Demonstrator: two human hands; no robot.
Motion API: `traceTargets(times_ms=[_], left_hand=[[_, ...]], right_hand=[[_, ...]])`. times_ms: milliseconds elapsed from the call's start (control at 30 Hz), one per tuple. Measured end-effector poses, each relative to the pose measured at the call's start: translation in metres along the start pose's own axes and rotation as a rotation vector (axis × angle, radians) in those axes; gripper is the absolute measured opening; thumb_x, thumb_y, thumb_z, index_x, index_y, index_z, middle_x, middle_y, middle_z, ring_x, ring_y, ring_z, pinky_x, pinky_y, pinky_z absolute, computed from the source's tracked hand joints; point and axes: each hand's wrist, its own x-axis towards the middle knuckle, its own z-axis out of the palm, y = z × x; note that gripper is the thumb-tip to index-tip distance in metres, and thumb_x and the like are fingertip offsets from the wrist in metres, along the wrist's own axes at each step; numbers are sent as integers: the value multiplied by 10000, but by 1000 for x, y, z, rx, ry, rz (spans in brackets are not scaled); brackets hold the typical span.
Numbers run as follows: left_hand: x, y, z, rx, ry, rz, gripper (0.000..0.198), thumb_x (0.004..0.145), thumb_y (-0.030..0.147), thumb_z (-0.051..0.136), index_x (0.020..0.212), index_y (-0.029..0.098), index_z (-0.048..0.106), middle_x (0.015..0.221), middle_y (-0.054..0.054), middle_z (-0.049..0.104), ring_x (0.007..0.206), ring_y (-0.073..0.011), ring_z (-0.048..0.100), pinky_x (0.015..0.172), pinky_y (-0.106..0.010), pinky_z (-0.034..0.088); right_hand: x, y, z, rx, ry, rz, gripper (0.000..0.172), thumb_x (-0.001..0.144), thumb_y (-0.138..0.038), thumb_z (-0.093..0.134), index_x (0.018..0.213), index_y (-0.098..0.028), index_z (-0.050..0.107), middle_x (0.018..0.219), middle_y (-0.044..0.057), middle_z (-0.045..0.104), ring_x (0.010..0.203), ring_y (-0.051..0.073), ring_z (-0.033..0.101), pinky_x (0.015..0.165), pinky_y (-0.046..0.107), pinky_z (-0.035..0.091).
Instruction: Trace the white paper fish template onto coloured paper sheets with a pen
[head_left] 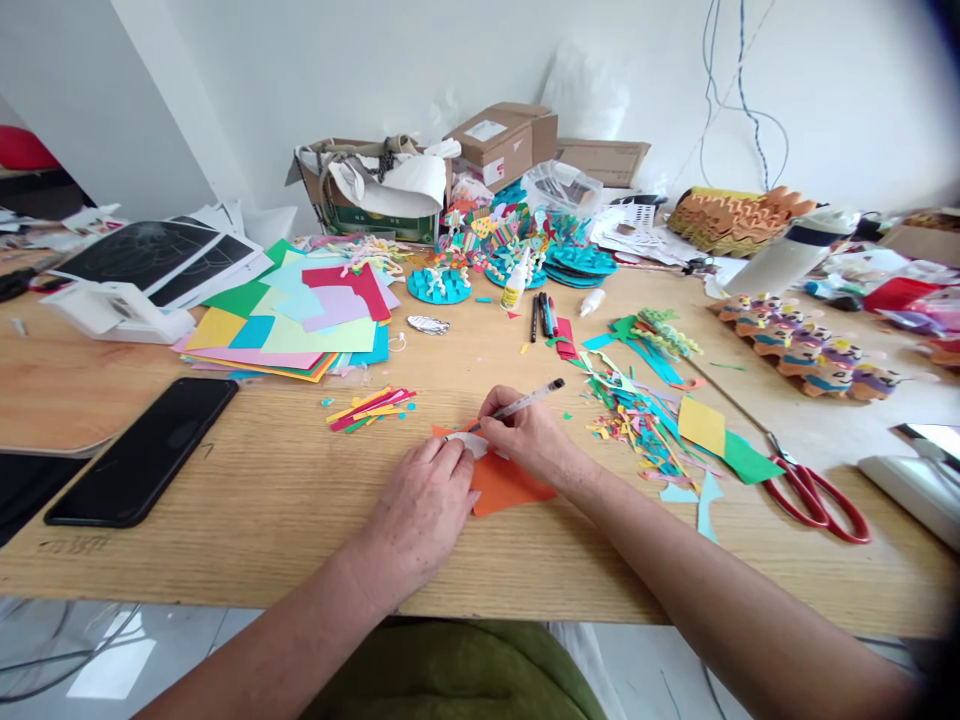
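Note:
My right hand is closed round a pen with a clear barrel and a dark end. Its tip points down and left at a small white paper piece, which lies on a sheet of orange paper. My left hand rests on the left side of both papers, fingers laid flat and thumb on the orange sheet. The white piece is partly hidden under my fingers, so its full outline cannot be made out.
Paper strips lie ahead of my left hand, with a black phone farther left. Coloured sheets are stacked behind. Paper scraps and red-handled scissors lie to the right. A glue bottle stands near several markers.

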Motion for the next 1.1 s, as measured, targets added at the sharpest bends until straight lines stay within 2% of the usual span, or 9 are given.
traceTargets(times_ms=[133, 300, 1100], left_hand=[[0, -1, 2, -12, 2, 0, 260, 806, 230, 565, 1033, 106, 579, 1024, -91, 580, 947, -247, 503, 843, -396, 448], [-1, -1, 2, -36, 4, 0, 373, 805, 209, 568, 1158, 105, 510, 1083, -87, 567, 981, -243, 491, 872, -393, 436], [0, -1, 2, -12, 12, 24, 303, 821, 214, 539, 1105, 110, 543, 1114, -88, 564, 992, -240, 485, 866, -385, 429]], right_hand=[[0, 0, 0, 3, 1, -13, 32, 659, -170, 451, 652, -200, 454, 499, -67, 425, 457, 91, 401, 434, 212, 292], [-1, -2, 0, 21, -13, -7, 36, 658, -166, 445, 652, -201, 445, 490, -72, 409, 457, 91, 395, 439, 212, 300], [-1, 1, 0, 6, 7, -34, 54, 658, -144, 446, 651, -197, 451, 478, -74, 409, 451, 87, 395, 439, 209, 295]])
